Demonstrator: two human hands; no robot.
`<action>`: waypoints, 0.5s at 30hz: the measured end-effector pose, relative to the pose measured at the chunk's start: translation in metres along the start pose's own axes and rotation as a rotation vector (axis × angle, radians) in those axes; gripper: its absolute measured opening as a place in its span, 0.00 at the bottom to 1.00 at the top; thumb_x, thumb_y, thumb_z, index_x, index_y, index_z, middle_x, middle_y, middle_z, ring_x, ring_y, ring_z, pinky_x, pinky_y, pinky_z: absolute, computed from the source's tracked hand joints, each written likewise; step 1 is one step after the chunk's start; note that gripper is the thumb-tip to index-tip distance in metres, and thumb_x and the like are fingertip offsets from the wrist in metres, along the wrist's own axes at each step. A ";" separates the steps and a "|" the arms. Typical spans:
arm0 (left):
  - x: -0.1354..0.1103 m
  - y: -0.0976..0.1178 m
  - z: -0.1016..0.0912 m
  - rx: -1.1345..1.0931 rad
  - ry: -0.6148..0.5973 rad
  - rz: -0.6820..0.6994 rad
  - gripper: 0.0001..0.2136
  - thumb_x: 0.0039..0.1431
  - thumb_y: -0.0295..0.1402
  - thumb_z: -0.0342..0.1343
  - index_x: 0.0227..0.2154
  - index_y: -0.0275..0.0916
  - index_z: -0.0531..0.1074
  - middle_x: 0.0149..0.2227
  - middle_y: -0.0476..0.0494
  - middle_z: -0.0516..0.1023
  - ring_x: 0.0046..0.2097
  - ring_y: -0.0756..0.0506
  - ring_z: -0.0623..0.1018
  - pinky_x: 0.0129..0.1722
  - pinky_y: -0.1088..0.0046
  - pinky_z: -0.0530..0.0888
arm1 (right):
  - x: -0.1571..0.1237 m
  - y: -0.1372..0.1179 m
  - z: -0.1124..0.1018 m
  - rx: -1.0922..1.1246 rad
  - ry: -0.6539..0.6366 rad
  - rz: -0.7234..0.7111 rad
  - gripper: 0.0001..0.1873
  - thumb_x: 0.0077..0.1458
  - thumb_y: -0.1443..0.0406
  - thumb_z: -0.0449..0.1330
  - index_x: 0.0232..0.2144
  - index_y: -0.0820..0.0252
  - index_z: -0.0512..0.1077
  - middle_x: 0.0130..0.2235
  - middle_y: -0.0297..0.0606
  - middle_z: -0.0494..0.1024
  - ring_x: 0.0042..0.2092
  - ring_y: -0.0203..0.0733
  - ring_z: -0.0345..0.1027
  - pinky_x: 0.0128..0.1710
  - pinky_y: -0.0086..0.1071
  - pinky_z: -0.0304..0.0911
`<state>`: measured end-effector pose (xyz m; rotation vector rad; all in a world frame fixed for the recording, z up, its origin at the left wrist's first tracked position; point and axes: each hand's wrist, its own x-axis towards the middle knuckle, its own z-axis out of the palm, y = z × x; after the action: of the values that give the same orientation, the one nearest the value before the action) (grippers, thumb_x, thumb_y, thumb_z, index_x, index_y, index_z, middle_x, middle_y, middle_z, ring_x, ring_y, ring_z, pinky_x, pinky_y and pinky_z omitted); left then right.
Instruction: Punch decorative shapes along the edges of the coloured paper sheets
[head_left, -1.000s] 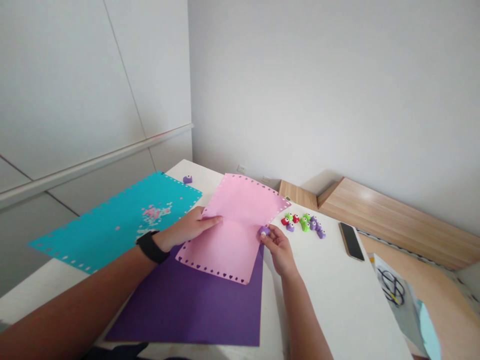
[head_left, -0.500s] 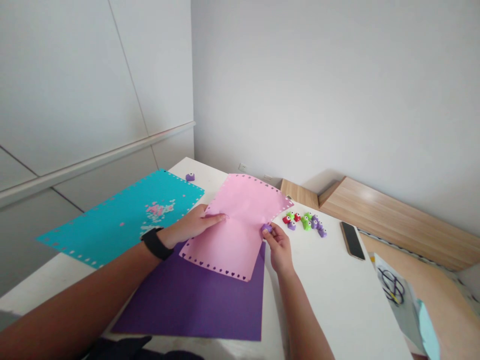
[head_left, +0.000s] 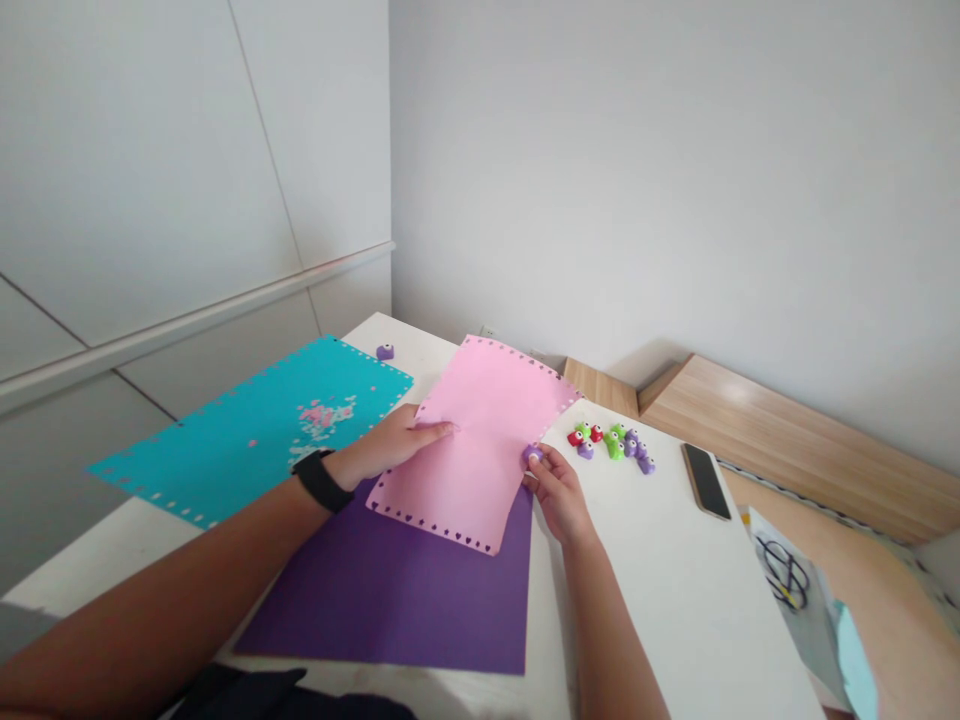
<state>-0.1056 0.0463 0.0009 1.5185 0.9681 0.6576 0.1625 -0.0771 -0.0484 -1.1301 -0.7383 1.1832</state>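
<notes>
Between my hands is a pink paper sheet [head_left: 480, 450] with small shapes punched along its edges, tilted above a purple sheet [head_left: 420, 600]. My left hand [head_left: 401, 440] grips its left edge, thumb on top and the other fingers mostly hidden beneath. At the right edge, my right hand [head_left: 556, 485] pinches a small purple craft punch [head_left: 532, 454], which sits on the paper's border. Left of my hands lies a turquoise sheet [head_left: 247, 430] with punched edges, bearing a scatter of pink and pale paper bits [head_left: 322, 415].
Several red, green and purple punches [head_left: 615, 441] cluster on the white table [head_left: 637, 570]. One more purple punch [head_left: 385, 352] stands near the far left edge. A phone [head_left: 705, 481] lies by the right edge; a bag with a dark cable [head_left: 784, 572] is beyond it.
The pink sheet's near edge has risen slightly and shifted a little in my hands. My right hand still holds the purple craft punch at the right edge. The camera view has moved slightly.
</notes>
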 end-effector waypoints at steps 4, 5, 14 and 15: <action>0.004 -0.009 -0.003 -0.057 -0.028 0.009 0.25 0.53 0.51 0.64 0.46 0.35 0.79 0.46 0.37 0.84 0.48 0.34 0.82 0.46 0.62 0.78 | 0.001 -0.009 -0.006 0.109 -0.045 0.048 0.17 0.52 0.56 0.71 0.43 0.54 0.76 0.43 0.40 0.82 0.43 0.46 0.76 0.45 0.40 0.70; 0.004 -0.011 -0.003 -0.076 -0.027 0.008 0.24 0.53 0.50 0.64 0.45 0.36 0.79 0.46 0.37 0.84 0.47 0.35 0.82 0.47 0.62 0.78 | 0.002 -0.011 -0.009 0.158 -0.035 0.061 0.17 0.52 0.56 0.71 0.43 0.55 0.77 0.44 0.41 0.82 0.43 0.46 0.77 0.45 0.40 0.71; 0.000 -0.003 -0.005 -0.268 -0.045 -0.137 0.22 0.48 0.45 0.70 0.43 0.37 0.79 0.44 0.38 0.85 0.42 0.36 0.84 0.39 0.65 0.80 | 0.015 -0.019 -0.039 0.298 0.112 0.060 0.11 0.55 0.58 0.69 0.38 0.57 0.79 0.34 0.36 0.83 0.34 0.39 0.77 0.36 0.30 0.75; -0.002 -0.001 -0.006 -0.294 -0.084 -0.158 0.23 0.49 0.45 0.70 0.44 0.37 0.79 0.44 0.37 0.85 0.41 0.36 0.84 0.39 0.65 0.80 | 0.017 -0.021 -0.040 0.283 0.113 0.056 0.12 0.55 0.58 0.69 0.39 0.57 0.79 0.34 0.36 0.83 0.34 0.39 0.77 0.36 0.30 0.75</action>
<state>-0.1116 0.0480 0.0009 1.1890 0.8756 0.5890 0.2098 -0.0720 -0.0428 -0.9768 -0.4389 1.2171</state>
